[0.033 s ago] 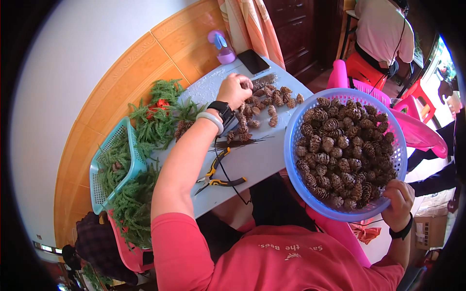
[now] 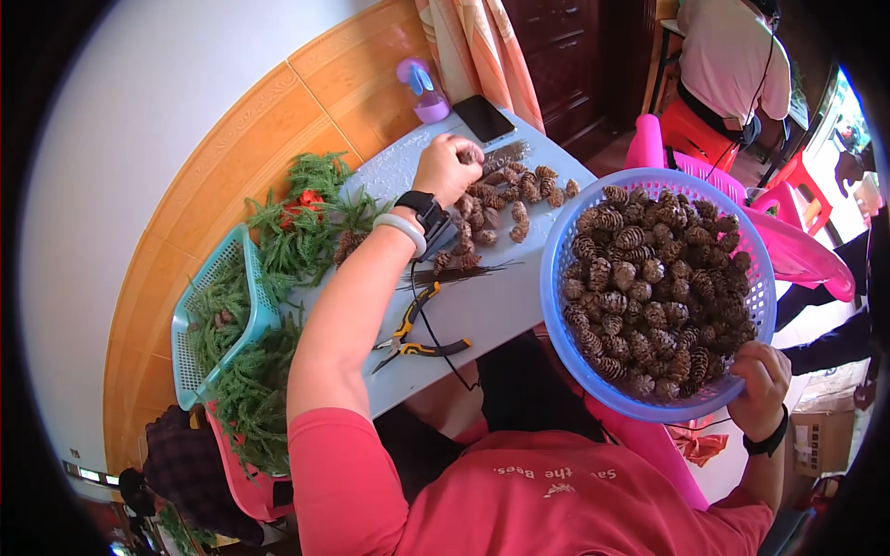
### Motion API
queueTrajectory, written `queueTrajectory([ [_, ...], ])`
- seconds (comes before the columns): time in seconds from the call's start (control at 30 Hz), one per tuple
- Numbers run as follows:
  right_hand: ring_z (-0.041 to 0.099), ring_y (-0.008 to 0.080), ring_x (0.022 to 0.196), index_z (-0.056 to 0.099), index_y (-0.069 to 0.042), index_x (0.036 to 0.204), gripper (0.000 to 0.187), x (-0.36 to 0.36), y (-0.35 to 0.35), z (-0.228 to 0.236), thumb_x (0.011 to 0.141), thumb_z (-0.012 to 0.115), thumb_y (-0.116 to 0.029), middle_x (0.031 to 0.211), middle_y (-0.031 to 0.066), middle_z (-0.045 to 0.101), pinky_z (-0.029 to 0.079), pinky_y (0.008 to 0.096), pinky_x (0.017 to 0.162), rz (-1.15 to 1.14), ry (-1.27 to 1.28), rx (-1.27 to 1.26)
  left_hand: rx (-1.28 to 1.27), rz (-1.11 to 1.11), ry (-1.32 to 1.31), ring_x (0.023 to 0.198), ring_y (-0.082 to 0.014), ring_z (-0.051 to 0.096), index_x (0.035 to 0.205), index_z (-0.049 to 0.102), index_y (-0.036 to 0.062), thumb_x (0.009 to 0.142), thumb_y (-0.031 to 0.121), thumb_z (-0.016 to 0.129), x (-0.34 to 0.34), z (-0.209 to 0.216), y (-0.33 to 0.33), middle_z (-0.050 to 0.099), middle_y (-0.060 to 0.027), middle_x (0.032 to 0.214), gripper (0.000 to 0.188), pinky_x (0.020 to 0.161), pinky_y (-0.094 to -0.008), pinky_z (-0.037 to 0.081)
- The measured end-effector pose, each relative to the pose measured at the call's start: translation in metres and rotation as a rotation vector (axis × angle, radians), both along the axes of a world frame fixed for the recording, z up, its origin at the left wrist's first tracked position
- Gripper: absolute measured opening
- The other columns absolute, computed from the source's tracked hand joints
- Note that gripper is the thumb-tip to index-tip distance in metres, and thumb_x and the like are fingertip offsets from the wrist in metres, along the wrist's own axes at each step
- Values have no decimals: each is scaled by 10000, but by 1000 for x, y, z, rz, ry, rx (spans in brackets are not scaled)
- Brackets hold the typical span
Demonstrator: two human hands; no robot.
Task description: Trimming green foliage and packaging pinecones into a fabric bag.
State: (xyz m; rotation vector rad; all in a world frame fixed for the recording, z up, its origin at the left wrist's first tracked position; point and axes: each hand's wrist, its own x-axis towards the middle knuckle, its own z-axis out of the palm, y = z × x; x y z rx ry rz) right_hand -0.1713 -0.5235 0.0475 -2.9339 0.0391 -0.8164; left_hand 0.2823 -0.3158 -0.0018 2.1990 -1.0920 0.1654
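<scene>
My left hand [image 2: 449,169] is closed over the far part of the pale blue table [image 2: 464,310], its fingertips pinching what looks like a brown pine cone [image 2: 471,157], mostly covered by the fingers. Just right of it lies a loose group of pine cones [image 2: 529,188], with several more below the wrist. At the right, my right hand [image 2: 762,389] grips the near right rim of a round blue plastic basket [image 2: 553,320]. Heaped pine cones [image 2: 649,278] fill that basket, which is tilted toward me.
Yellow-and-black pliers [image 2: 408,332] lie spread on the table near thin dark wires [image 2: 464,274]. A phone [image 2: 483,119] and a purple spray bottle [image 2: 429,97] stand at the far edge. Left are green sprigs [image 2: 260,398] and a teal basket [image 2: 195,357]. Another person [image 2: 728,60] sits far right.
My left hand has shifted very slightly away from the loose cones. The blue basket has moved a touch to the left. Otherwise the scene is the same.
</scene>
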Motion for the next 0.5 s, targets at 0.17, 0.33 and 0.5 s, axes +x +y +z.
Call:
queueTrajectory([
  [0.17,592,293,759,521,-64,742,265,5,2,1,533,679,-21,830,101,593,431,375,688,18,-33,-1,-354,-288,47,827,-234,589,797,695,80,669,121,675,-76,73,-42,592,-86,757,136,760,-365,484],
  [0.33,586,279,764,549,-82,739,256,2,2,-7,529,693,-57,841,80,591,428,371,696,0,-42,29,-252,-740,93,971,-226,575,953,693,49,653,214,790,-179,95,-73,559,-158,1100,356,837,-321,469],
  [0.5,591,276,734,548,-77,739,256,5,1,-14,530,693,-51,828,85,597,438,357,659,-17,-90,38,-182,-864,-97,1106,-273,544,1026,684,39,655,241,812,-193,93,-66,458,-215,1277,441,901,-342,449],
])
